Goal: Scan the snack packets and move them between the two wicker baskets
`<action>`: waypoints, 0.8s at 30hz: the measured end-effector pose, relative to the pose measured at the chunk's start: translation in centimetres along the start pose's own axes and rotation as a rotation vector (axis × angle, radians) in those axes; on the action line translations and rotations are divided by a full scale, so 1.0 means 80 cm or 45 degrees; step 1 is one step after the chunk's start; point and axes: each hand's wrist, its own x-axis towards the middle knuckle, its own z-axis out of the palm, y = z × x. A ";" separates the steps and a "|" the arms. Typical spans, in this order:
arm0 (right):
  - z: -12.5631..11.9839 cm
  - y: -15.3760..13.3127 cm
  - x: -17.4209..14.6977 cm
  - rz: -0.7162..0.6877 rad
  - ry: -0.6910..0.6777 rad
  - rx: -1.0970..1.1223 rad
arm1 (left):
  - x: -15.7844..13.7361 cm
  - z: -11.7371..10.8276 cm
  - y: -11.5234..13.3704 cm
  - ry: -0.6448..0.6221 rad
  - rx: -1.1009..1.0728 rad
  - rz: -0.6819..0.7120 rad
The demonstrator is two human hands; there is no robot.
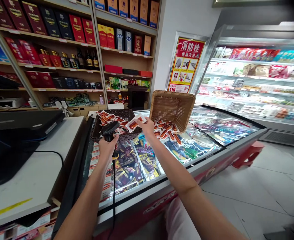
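Note:
My left hand is closed around the handle of a black corded barcode scanner. In my right hand a clear packet of reddish sausage is pinched, held over the right side of a dark brown wicker basket. More such packets lie inside that basket. Right of my hand, a light brown wicker basket stands tipped on its side, with several sausage packets spilling from its mouth onto the freezer's glass top. The scanner's head is near the packet but apart from it.
Both baskets rest on a glass-topped chest freezer filled with wrapped goods. A white counter with black equipment stands at left. The scanner's cord hangs down the freezer's front. A red stool stands beyond, before a refrigerated display.

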 end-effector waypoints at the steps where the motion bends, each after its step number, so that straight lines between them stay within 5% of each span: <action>1: -0.013 0.005 -0.007 0.001 0.023 0.085 | -0.004 0.003 0.000 -0.074 0.002 -0.002; 7: -0.050 0.036 -0.037 -0.083 0.136 0.329 | -0.017 0.009 -0.001 -0.252 0.054 -0.013; 12: -0.047 0.050 -0.041 0.048 0.228 0.428 | -0.021 0.008 0.005 -0.314 0.086 0.004; 24: -0.045 0.043 -0.048 0.057 0.275 0.492 | -0.035 0.017 0.000 -0.476 0.416 0.079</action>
